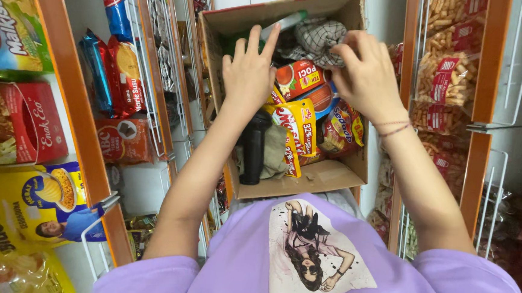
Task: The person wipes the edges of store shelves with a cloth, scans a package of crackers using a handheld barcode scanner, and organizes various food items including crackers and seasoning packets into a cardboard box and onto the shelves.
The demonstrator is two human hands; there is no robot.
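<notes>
Brown cardboard box (pixel 325 177) holding yellow-and-red snack packets (pixel 298 127), a black-and-white checked cloth (pixel 319 38), a black bottle (pixel 253 146); lilac shirt (pixel 235 271) below.

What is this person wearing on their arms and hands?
Both forearms are bare and both hands are gloveless. The left hand shows no ring or band. The right hand has thin red string bracelets at the wrist. Loose short lilac sleeves of a T-shirt cover the upper arms; its front bears a printed picture.
</notes>
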